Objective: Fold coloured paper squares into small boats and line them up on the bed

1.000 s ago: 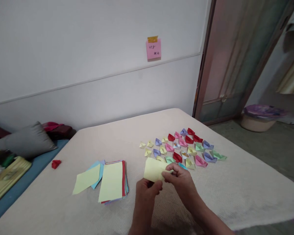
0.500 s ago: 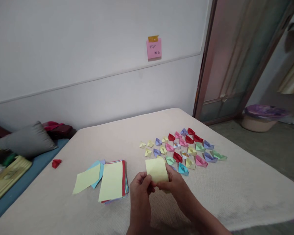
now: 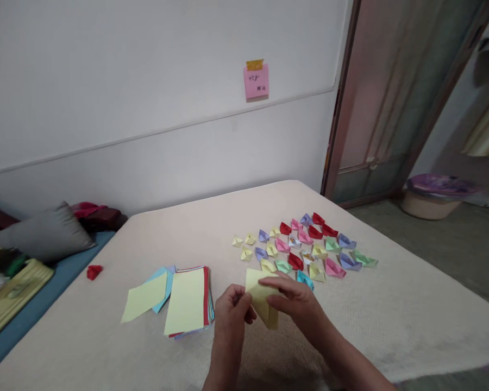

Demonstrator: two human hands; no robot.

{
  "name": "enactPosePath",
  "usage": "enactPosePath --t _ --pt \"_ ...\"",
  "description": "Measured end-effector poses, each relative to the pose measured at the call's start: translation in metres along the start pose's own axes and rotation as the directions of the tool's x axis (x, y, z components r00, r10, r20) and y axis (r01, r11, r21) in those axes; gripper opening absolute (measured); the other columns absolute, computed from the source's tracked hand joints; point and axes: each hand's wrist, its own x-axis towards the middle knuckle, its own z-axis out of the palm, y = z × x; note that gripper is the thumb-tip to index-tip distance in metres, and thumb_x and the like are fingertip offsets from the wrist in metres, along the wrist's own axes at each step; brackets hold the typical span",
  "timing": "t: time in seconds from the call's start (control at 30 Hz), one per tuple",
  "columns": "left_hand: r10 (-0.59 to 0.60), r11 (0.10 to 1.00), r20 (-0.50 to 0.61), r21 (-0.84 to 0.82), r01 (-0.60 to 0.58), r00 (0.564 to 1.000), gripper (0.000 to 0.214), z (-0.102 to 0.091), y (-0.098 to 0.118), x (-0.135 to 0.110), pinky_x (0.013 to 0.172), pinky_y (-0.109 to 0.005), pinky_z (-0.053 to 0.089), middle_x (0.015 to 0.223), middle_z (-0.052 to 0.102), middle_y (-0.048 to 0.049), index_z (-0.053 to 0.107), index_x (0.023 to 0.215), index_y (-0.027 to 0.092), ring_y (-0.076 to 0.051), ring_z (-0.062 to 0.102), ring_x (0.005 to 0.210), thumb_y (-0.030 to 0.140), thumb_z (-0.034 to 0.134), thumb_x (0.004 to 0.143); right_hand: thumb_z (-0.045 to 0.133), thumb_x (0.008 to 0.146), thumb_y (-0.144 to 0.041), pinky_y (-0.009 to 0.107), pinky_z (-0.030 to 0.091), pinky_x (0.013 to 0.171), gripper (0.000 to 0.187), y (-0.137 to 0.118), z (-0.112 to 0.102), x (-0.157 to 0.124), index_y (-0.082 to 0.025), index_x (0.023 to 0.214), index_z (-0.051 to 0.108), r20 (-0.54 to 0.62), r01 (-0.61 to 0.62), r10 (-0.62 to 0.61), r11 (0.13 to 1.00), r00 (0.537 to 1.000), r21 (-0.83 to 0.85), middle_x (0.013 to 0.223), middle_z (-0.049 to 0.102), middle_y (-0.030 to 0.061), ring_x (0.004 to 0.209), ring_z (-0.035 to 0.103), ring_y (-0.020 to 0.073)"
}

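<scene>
A pale yellow sheet of paper (image 3: 258,290) is held up over the near middle of the cream-covered surface, its lower part bent into a flap that hangs down. My left hand (image 3: 233,312) pinches its left edge between thumb and curled fingers. From the right, my right hand (image 3: 297,298) grips the sheet, its fingers bent over the face and top edge. Just beyond the hands lie several rows of small folded paper boats (image 3: 295,262) in red, pink, purple, green, yellow and blue.
Left of my hands sits a stack of coloured paper (image 3: 186,301), with a loose yellow sheet (image 3: 144,297) and a blue sheet (image 3: 163,298) beside it. A crumpled red piece (image 3: 93,271) lies farther left. A pink note (image 3: 256,81) is taped to the wall behind.
The yellow paper has gone from facing me flat to being bent, with a flap hanging down. My right hand has moved from its lower right edge up over its front.
</scene>
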Motion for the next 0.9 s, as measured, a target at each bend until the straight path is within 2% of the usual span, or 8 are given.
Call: enactPosePath --t 0.07,0.3,0.47,0.63,0.77,0.9 --pt "0.008 0.999 0.017 0.033 -0.008 1.0 0.017 0.0 0.002 0.0 0.043 -0.02 0.032 0.044 0.052 0.0037 0.052 0.064 0.017 -0.008 0.043 0.041 0.028 0.058 0.076 0.068 0.066 -0.016 0.035 0.047 0.08 0.023 0.001 -0.003 0.001 -0.025 0.086 0.075 0.009 0.017 -0.017 0.999 1.0 -0.036 0.091 0.066 0.0046 0.089 0.059 0.0235" --pt "0.074 0.986 0.066 0.146 -0.083 0.995 0.016 0.003 0.001 -0.002 0.041 -0.019 0.033 0.045 0.056 0.0028 0.052 0.066 0.019 -0.01 0.047 0.04 0.029 0.055 0.079 0.065 0.065 -0.013 0.033 0.046 0.076 0.025 0.005 -0.006 0.004 -0.028 0.083 0.076 -0.026 0.033 -0.034 0.998 0.999 -0.057 0.085 0.066 0.0029 0.083 0.059 0.0215" --pt "0.091 0.975 0.099 0.194 -0.109 0.991 0.015 -0.001 -0.001 0.0 0.045 -0.02 0.036 0.049 0.058 0.0016 0.052 0.063 0.019 -0.011 0.05 0.046 0.026 0.056 0.076 0.065 0.066 -0.013 0.03 0.046 0.069 0.021 0.002 -0.008 0.003 -0.026 0.077 0.076 -0.004 0.061 -0.062 0.997 0.998 -0.037 0.084 0.062 0.0036 0.08 0.058 0.0199" --pt "0.06 0.993 0.115 0.096 -0.071 0.992 0.012 -0.001 0.002 0.0 0.044 -0.02 0.035 0.047 0.056 0.0031 0.05 0.063 0.019 -0.01 0.049 0.044 0.022 0.057 0.073 0.064 0.064 -0.013 0.028 0.045 0.064 0.016 0.0 -0.008 0.003 -0.023 0.069 0.076 0.037 -0.015 0.015 1.0 0.999 -0.015 0.069 0.061 0.0012 0.069 0.057 0.0179" --pt "0.044 0.998 0.067 -0.049 -0.04 0.997 0.014 0.001 0.007 -0.002 0.046 -0.02 0.037 0.058 0.06 0.0036 0.051 0.074 0.019 -0.01 0.053 0.048 0.015 0.062 0.066 0.065 0.06 -0.013 0.029 0.045 0.067 0.019 -0.002 -0.008 0.003 -0.023 0.074 0.075 -0.037 -0.111 0.109 0.992 0.993 -0.051 0.077 0.068 0.001 0.073 0.06 0.0197" --pt "0.1 0.992 0.069 -0.083 -0.094 0.993 0.022 0.002 0.011 -0.007 0.051 -0.021 0.041 0.065 0.061 0.0026 0.055 0.088 0.02 -0.011 0.055 0.054 0.015 0.064 0.067 0.066 0.059 -0.015 0.03 0.046 0.069 0.02 -0.004 -0.008 0.004 -0.023 0.075 0.074 -0.06 -0.132 0.127 0.987 0.99 -0.089 0.078 0.07 0.0007 0.075 0.061 0.0214"
